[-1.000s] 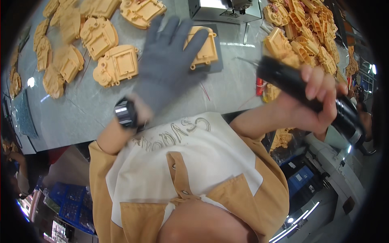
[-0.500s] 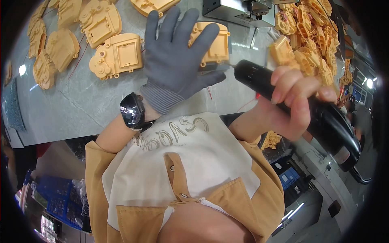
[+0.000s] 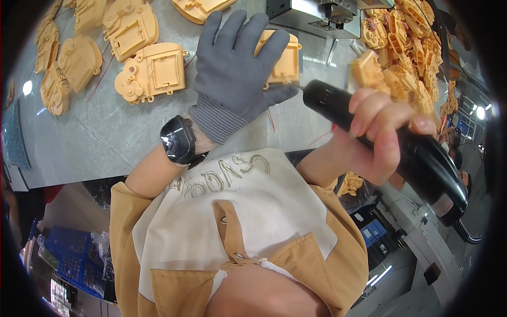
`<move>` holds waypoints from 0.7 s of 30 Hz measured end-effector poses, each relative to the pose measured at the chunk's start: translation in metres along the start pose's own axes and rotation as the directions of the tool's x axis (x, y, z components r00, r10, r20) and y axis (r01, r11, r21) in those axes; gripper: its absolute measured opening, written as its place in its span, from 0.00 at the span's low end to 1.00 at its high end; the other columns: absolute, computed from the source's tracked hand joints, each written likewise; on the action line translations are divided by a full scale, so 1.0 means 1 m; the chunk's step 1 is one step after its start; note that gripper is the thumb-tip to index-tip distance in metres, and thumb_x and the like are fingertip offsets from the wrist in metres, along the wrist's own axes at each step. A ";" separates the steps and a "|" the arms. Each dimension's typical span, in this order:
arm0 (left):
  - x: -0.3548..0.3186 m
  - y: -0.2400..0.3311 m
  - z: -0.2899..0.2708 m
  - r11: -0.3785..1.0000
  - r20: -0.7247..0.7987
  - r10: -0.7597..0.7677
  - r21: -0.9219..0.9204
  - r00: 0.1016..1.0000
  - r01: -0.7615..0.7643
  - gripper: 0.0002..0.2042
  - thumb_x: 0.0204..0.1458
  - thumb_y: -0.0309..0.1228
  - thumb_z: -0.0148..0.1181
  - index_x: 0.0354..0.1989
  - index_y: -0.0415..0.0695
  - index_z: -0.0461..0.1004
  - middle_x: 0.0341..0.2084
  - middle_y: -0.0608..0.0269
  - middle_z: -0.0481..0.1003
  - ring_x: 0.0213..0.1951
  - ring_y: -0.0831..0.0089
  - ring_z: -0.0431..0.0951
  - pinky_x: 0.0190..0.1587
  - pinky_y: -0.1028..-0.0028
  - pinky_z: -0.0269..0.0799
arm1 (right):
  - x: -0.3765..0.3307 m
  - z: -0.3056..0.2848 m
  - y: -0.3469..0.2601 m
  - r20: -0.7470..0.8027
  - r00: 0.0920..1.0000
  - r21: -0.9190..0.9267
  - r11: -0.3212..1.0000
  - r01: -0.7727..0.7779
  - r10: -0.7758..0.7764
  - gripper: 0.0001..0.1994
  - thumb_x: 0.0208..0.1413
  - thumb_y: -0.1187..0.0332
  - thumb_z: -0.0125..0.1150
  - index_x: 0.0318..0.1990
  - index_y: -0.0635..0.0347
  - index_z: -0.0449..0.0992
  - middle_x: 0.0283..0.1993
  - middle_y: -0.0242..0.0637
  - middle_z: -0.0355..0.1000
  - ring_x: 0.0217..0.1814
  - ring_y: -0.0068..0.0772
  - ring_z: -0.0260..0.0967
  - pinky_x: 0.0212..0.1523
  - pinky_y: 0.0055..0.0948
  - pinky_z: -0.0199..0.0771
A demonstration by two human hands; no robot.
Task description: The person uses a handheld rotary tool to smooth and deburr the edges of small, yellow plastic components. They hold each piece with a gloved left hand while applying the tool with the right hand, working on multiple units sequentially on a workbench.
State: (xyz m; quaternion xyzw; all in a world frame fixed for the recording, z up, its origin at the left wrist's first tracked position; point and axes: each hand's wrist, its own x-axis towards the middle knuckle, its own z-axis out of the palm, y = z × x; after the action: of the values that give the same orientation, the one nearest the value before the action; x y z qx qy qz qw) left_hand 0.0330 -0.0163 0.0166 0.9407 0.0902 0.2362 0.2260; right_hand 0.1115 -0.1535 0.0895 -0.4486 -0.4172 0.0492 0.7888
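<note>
A yellow plastic housing (image 3: 288,62) lies on the table, its left part covered by my left hand (image 3: 232,66). That hand wears a grey knit glove; its fingers are stretched and spread, the index finger across the housing and the thumb along its near edge. What lies under the palm is hidden. My right hand (image 3: 384,127), bare, is wrapped around a black electric screwdriver (image 3: 330,103). The screwdriver's tip points left at the housing's near edge, close to my left thumb; I cannot tell whether it touches. Another housing (image 3: 153,73) lies left of the glove.
Several more yellow housings (image 3: 129,29) lie at the far left. A grey metal device (image 3: 317,18) stands at the back, with a heap of yellow parts (image 3: 404,45) to its right. Thin red wires (image 3: 271,120) lie on the grey table (image 3: 105,137). The screwdriver's cord (image 3: 467,232) trails at the right.
My left hand has shifted slightly to the right over the housing. The screwdriver in my right hand has moved a little to the left.
</note>
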 end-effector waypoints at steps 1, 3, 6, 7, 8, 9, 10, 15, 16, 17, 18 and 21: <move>0.000 0.000 0.000 1.000 -0.002 0.002 -0.004 1.000 -0.002 0.34 0.27 0.50 0.65 0.48 0.54 0.67 0.47 0.60 0.63 0.51 0.58 0.61 0.56 0.55 0.52 | 0.000 -0.001 0.000 0.006 1.000 -0.003 1.000 -0.008 0.008 0.21 0.44 0.80 0.47 0.49 0.58 0.54 0.21 0.39 0.62 0.16 0.32 0.60 0.25 0.35 0.64; 0.000 -0.001 0.000 1.000 -0.005 0.007 -0.013 1.000 -0.008 0.34 0.27 0.50 0.65 0.48 0.54 0.67 0.47 0.60 0.64 0.51 0.58 0.61 0.56 0.56 0.52 | 0.001 -0.003 0.000 0.028 0.999 0.012 1.000 -0.021 0.021 0.21 0.44 0.80 0.47 0.49 0.58 0.54 0.21 0.39 0.62 0.17 0.32 0.60 0.25 0.36 0.64; 0.001 0.000 0.000 1.000 -0.003 0.004 -0.011 1.000 -0.004 0.34 0.26 0.49 0.66 0.48 0.54 0.67 0.47 0.60 0.64 0.51 0.58 0.61 0.56 0.56 0.52 | 0.002 -0.003 0.000 0.055 0.998 0.027 0.999 -0.035 0.034 0.21 0.45 0.80 0.47 0.49 0.58 0.53 0.21 0.40 0.62 0.17 0.32 0.60 0.26 0.36 0.64; 0.001 0.000 0.000 1.000 0.000 0.002 -0.013 1.000 -0.002 0.34 0.26 0.48 0.66 0.48 0.54 0.67 0.47 0.60 0.64 0.51 0.57 0.61 0.56 0.56 0.52 | 0.002 -0.003 0.000 0.062 0.997 0.028 0.999 -0.039 0.038 0.21 0.45 0.80 0.47 0.49 0.58 0.53 0.22 0.40 0.62 0.18 0.32 0.60 0.26 0.36 0.64; 0.001 0.000 -0.001 1.000 0.004 0.001 -0.015 1.000 -0.001 0.34 0.26 0.47 0.67 0.48 0.54 0.67 0.47 0.60 0.64 0.51 0.57 0.61 0.56 0.56 0.52 | 0.002 -0.003 0.000 0.057 0.998 0.028 0.999 -0.042 0.041 0.21 0.45 0.80 0.47 0.49 0.58 0.53 0.22 0.40 0.62 0.18 0.32 0.60 0.26 0.36 0.64; 0.001 0.000 -0.001 1.000 0.007 -0.001 -0.017 1.000 0.001 0.34 0.26 0.47 0.67 0.48 0.54 0.67 0.47 0.60 0.64 0.51 0.57 0.61 0.56 0.56 0.52 | 0.002 -0.002 0.000 0.051 0.998 0.029 0.999 -0.045 0.043 0.21 0.45 0.80 0.47 0.49 0.58 0.53 0.21 0.40 0.62 0.18 0.32 0.60 0.26 0.36 0.64; 0.001 0.000 -0.001 1.000 0.005 -0.001 -0.020 1.000 0.001 0.34 0.26 0.46 0.67 0.48 0.54 0.67 0.47 0.60 0.64 0.51 0.57 0.61 0.56 0.56 0.52 | 0.002 -0.002 0.000 0.046 0.998 0.029 0.998 -0.047 0.046 0.21 0.44 0.80 0.47 0.49 0.58 0.53 0.21 0.40 0.62 0.18 0.32 0.60 0.26 0.36 0.64; 0.000 -0.001 0.000 0.999 0.000 0.010 -0.041 1.000 -0.010 0.33 0.26 0.45 0.67 0.47 0.53 0.67 0.47 0.59 0.64 0.50 0.56 0.61 0.56 0.55 0.51 | 0.005 0.001 0.002 0.024 0.999 0.023 0.999 -0.049 0.049 0.21 0.44 0.80 0.47 0.48 0.58 0.53 0.20 0.39 0.61 0.17 0.32 0.60 0.25 0.36 0.64; 0.000 -0.001 0.000 0.999 0.006 0.010 -0.042 1.000 -0.010 0.33 0.26 0.45 0.67 0.47 0.53 0.67 0.47 0.59 0.64 0.50 0.56 0.61 0.56 0.55 0.51 | 0.005 0.001 0.002 0.016 0.999 0.018 0.999 -0.050 0.050 0.21 0.43 0.80 0.47 0.48 0.58 0.53 0.20 0.39 0.61 0.17 0.32 0.59 0.25 0.36 0.64; 0.000 -0.001 0.000 0.999 0.012 0.010 -0.042 1.000 -0.010 0.33 0.26 0.45 0.67 0.47 0.53 0.67 0.47 0.59 0.64 0.50 0.57 0.61 0.56 0.55 0.51 | 0.005 0.002 0.002 0.003 0.999 0.015 0.999 -0.049 0.049 0.21 0.43 0.80 0.47 0.47 0.58 0.53 0.20 0.39 0.61 0.16 0.32 0.59 0.25 0.36 0.64; 0.000 -0.001 -0.001 0.999 0.017 0.010 -0.043 1.000 -0.009 0.33 0.27 0.45 0.67 0.47 0.53 0.67 0.47 0.59 0.64 0.50 0.57 0.61 0.56 0.55 0.51 | 0.005 0.003 0.003 -0.011 0.999 0.012 0.999 -0.048 0.048 0.21 0.43 0.80 0.47 0.47 0.59 0.53 0.20 0.39 0.61 0.16 0.32 0.59 0.25 0.36 0.64; 0.000 -0.001 -0.001 0.998 0.022 0.017 -0.058 1.000 -0.016 0.32 0.28 0.46 0.67 0.47 0.52 0.66 0.47 0.59 0.64 0.50 0.57 0.61 0.56 0.55 0.51 | 0.006 0.002 0.003 -0.010 0.999 0.008 0.999 -0.053 0.053 0.21 0.43 0.80 0.47 0.47 0.59 0.54 0.20 0.39 0.61 0.16 0.32 0.59 0.24 0.37 0.64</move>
State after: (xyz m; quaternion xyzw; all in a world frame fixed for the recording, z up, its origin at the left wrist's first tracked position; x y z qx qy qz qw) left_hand 0.0322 -0.0147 0.0170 0.9370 0.0731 0.2302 0.2523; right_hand 0.1146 -0.1480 0.0914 -0.4568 -0.4012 0.0692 0.7909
